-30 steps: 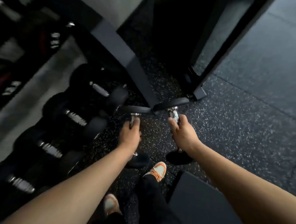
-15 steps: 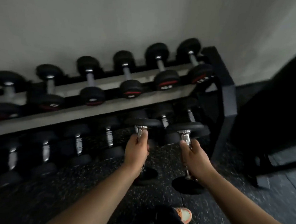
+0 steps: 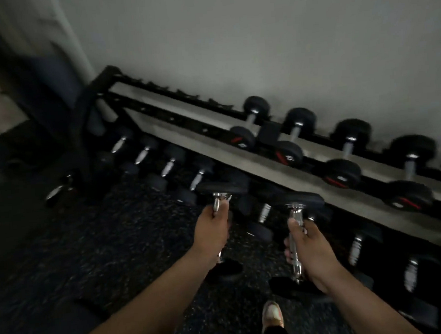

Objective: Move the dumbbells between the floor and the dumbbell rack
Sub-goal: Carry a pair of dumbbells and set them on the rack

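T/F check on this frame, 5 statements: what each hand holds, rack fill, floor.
1. Each hand grips a dumbbell by its chrome handle. True: the left hand holds the left dumbbell and the right hand holds the right dumbbell.
2. The held dumbbells lie horizontal. False: both stand roughly on end, one head up and one down.
3. The top shelf of the rack is full along its whole length. False: its left stretch is bare; dumbbells sit only toward the right.
4. The lower tier holds dumbbells too. True.
5. Both hands are empty. False: each is closed on a handle.
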`<state>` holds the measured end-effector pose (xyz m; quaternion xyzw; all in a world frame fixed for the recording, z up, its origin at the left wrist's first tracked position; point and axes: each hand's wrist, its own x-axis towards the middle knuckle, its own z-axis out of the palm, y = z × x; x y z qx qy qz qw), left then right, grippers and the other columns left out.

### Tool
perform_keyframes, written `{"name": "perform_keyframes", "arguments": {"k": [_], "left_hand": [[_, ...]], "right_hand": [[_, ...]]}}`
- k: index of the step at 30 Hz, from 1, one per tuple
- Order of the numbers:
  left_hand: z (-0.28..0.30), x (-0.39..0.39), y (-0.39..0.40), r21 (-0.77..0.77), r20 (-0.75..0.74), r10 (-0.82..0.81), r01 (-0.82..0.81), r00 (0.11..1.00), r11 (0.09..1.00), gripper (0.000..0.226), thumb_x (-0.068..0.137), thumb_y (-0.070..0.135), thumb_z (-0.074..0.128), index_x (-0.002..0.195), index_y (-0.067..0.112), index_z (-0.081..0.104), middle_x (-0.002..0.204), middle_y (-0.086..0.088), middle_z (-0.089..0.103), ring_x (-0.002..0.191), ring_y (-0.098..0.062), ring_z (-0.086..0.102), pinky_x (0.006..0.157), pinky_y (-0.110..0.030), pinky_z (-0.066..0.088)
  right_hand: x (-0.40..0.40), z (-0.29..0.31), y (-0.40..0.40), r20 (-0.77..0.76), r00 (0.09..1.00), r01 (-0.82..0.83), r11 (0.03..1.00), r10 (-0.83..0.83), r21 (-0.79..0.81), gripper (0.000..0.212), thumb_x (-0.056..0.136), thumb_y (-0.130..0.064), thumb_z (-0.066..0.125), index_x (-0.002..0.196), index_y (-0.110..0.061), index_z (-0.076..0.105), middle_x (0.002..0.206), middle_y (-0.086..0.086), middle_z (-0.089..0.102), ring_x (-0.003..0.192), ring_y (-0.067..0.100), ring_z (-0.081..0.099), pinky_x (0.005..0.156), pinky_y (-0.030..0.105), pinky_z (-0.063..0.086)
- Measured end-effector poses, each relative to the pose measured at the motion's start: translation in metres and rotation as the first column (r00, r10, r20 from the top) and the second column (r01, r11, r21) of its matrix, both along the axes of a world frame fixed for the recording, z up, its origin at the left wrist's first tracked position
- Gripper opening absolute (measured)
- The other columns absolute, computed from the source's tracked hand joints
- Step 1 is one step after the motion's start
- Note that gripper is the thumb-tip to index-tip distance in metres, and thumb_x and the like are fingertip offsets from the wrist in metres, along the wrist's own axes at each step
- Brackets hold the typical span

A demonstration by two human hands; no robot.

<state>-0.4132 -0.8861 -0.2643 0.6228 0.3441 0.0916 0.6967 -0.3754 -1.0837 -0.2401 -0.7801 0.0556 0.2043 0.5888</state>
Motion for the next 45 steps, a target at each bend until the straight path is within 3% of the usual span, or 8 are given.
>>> {"name": "perform_keyframes", "arguments": {"k": [9, 13, 17, 22, 28, 33, 40, 45], "left_hand": [[0.017, 0.014, 0.189, 0.003, -0.007, 0.341, -0.341, 0.94, 0.94, 0.033, 0.096, 0.041, 0.054, 0.079, 0.013, 0.049, 0.056, -0.002, 0.049, 0.038, -0.012, 0.04, 0.033, -0.021, 0.031], [0.02, 0.022, 0.267, 0.063, -0.04, 0.476, -0.473, 0.879, 0.879, 0.035, 0.096, 0.042, 0.053, 0.08, 0.011, 0.051, 0.065, -0.008, 0.052, 0.052, -0.016, 0.049, 0.045, -0.027, 0.04], [0.022, 0.033, 0.353, 0.142, -0.07, 0.592, -0.579, 0.803, 0.803, 0.038, 0.094, 0.045, 0.053, 0.08, 0.011, 0.055, 0.056, 0.002, 0.055, 0.042, -0.007, 0.051, 0.037, -0.021, 0.04], [0.017, 0.048, 0.453, 0.136, -0.061, 0.625, -0.614, 0.778, 0.778, 0.04, 0.094, 0.049, 0.051, 0.078, 0.012, 0.051, 0.059, -0.004, 0.056, 0.048, -0.015, 0.053, 0.043, -0.028, 0.044], [-0.001, 0.083, 0.593, 0.111, -0.046, 0.625, -0.617, 0.78, 0.779, 0.039, 0.095, 0.045, 0.052, 0.079, 0.01, 0.051, 0.06, -0.006, 0.056, 0.042, -0.011, 0.049, 0.036, -0.022, 0.039], [0.002, 0.128, 0.707, 0.034, -0.059, 0.56, -0.559, 0.826, 0.829, 0.037, 0.093, 0.049, 0.052, 0.084, 0.013, 0.053, 0.061, -0.002, 0.054, 0.049, -0.014, 0.05, 0.045, -0.029, 0.043], [0.009, 0.256, 0.846, -0.008, -0.051, 0.368, -0.369, 0.928, 0.929, 0.038, 0.091, 0.051, 0.055, 0.086, 0.014, 0.051, 0.064, -0.006, 0.051, 0.042, -0.011, 0.043, 0.037, -0.022, 0.037], [0.009, 0.317, 0.871, -0.013, -0.04, 0.304, -0.305, 0.952, 0.952, 0.035, 0.091, 0.046, 0.057, 0.084, 0.012, 0.053, 0.065, -0.006, 0.052, 0.045, -0.013, 0.046, 0.039, -0.024, 0.039]], "right_hand": [[0.08, -0.002, 0.213, -0.04, 0.942, -0.327, 0.937, 0.334, 0.123, 0.028, 0.098, -0.035, 0.05, 0.096, -0.007, 0.049, 0.065, 0.008, 0.05, 0.05, 0.017, 0.045, 0.048, 0.031, 0.04], [0.118, -0.011, 0.304, -0.049, 0.894, -0.437, 0.889, 0.446, 0.135, 0.03, 0.096, -0.039, 0.053, 0.092, -0.01, 0.05, 0.062, 0.005, 0.053, 0.047, 0.014, 0.046, 0.043, 0.029, 0.04], [0.153, -0.014, 0.403, -0.048, 0.837, -0.533, 0.833, 0.545, 0.15, 0.03, 0.095, -0.042, 0.053, 0.09, -0.012, 0.05, 0.063, 0.004, 0.053, 0.048, 0.014, 0.046, 0.043, 0.028, 0.04], [0.183, -0.016, 0.516, -0.034, 0.797, -0.591, 0.791, 0.603, 0.156, 0.026, 0.093, -0.046, 0.054, 0.092, -0.019, 0.053, 0.061, -0.001, 0.054, 0.049, 0.014, 0.049, 0.047, 0.03, 0.043], [0.212, -0.023, 0.655, -0.043, 0.817, -0.564, 0.812, 0.576, 0.152, 0.03, 0.094, -0.044, 0.054, 0.097, -0.014, 0.053, 0.067, 0.004, 0.054, 0.052, 0.013, 0.049, 0.047, 0.027, 0.045], [0.238, -0.02, 0.755, -0.032, 0.868, -0.487, 0.863, 0.495, 0.132, 0.025, 0.094, -0.045, 0.053, 0.095, -0.02, 0.056, 0.069, 0.004, 0.059, 0.053, 0.013, 0.053, 0.052, 0.032, 0.049], [0.324, -0.02, 0.871, -0.049, 0.952, -0.29, 0.942, 0.302, 0.169, 0.03, 0.095, -0.043, 0.053, 0.098, -0.014, 0.053, 0.072, 0.01, 0.058, 0.055, 0.018, 0.052, 0.049, 0.031, 0.047], [0.367, -0.036, 0.897, -0.077, 0.978, -0.178, 0.966, 0.195, 0.186, 0.029, 0.093, -0.048, 0.054, 0.093, -0.019, 0.051, 0.068, 0.007, 0.056, 0.051, 0.016, 0.051, 0.047, 0.031, 0.045]]}}
